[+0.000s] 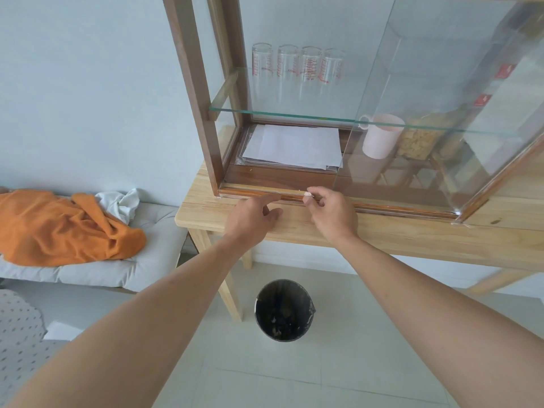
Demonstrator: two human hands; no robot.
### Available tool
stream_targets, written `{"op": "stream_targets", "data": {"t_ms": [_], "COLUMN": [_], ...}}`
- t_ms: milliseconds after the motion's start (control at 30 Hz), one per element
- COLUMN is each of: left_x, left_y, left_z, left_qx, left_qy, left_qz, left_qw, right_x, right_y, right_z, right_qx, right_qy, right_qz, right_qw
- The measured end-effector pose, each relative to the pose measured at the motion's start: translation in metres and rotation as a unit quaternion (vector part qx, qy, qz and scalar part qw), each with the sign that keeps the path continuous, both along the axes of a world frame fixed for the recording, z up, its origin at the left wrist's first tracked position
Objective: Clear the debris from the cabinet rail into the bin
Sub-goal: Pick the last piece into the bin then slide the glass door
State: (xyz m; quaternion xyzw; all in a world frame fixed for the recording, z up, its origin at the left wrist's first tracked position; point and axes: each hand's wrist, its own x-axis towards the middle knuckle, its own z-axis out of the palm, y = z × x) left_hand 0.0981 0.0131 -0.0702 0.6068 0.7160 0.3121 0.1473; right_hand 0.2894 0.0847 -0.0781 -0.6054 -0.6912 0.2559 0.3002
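A wood-framed glass cabinet stands on a pale wooden table (382,231). Its bottom rail (253,192) runs along the front edge, with pale specks of debris near my fingers. My right hand (331,212) is at the rail and pinches a small whitish bit of debris (308,196) between thumb and fingertips. My left hand (254,217) rests beside it on the table edge, index finger stretched along the rail, holding nothing. A black bin (284,310) stands on the floor below, under the table's front edge.
A sliding glass door (441,98) covers the cabinet's right half. Inside are papers (294,145), a pink mug (379,139) and several upturned glasses (297,66) on a glass shelf. At left, a cushioned bench holds an orange cloth (59,228).
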Motion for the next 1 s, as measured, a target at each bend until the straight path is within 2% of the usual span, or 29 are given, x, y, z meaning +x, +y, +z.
{"op": "stream_targets", "data": {"t_ms": [267,500,767,1000], "left_x": [0.003,0.011,0.017,-0.003], "left_y": [-0.011,-0.049,-0.103,-0.116], "left_z": [0.001,-0.011,-0.055,-0.101], "left_qx": [-0.001,-0.005,-0.071,-0.132], "left_qy": [0.013,0.0,-0.015,-0.014], "left_qz": [-0.012,-0.03,-0.045,-0.033], "left_qw": [1.0,1.0,0.996,0.991], "right_x": [0.004,0.025,0.052,0.052], "right_y": [-0.014,-0.081,-0.146,-0.15], "right_z": [0.004,-0.006,-0.069,-0.124], "right_qx": [0.013,0.022,-0.052,-0.112], "right_qy": [0.015,0.059,-0.016,-0.095], "right_qz": [-0.008,0.022,0.032,0.046], "right_qw": [1.0,0.998,0.998,0.988]}}
